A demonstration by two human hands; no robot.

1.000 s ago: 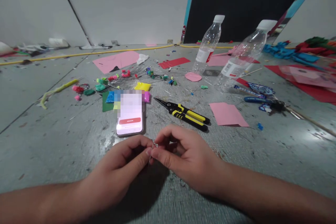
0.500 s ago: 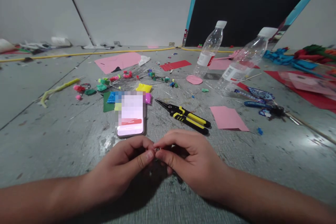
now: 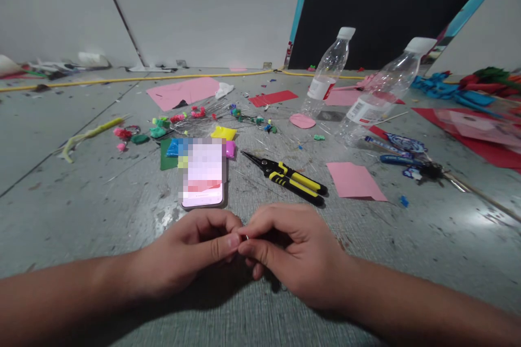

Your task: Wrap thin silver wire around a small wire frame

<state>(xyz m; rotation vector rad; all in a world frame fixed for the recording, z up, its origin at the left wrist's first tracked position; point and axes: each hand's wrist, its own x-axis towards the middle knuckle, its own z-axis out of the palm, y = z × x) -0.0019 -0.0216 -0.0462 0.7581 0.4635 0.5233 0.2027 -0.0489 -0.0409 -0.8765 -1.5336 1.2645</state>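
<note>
Via remote, I had L hand [image 3: 189,252] & R hand [image 3: 299,252] both pinching a tiny shiny bit [image 3: 246,237] betw. them, nr the phone [image 3: 203,198]. IMO best: L firm as anchor, R in small, gentle moves, bit in view.

Just past the left hand [image 3: 191,254] there's a phone [image 3: 203,197], pliers [image 3: 287,178] to its right, then a paper scrap [image 3: 353,180]. Two bottles [image 3: 321,89] sit behind the scrap, and a cable [image 3: 122,80] crosses the floor [image 3: 411,255] behind them.
</note>
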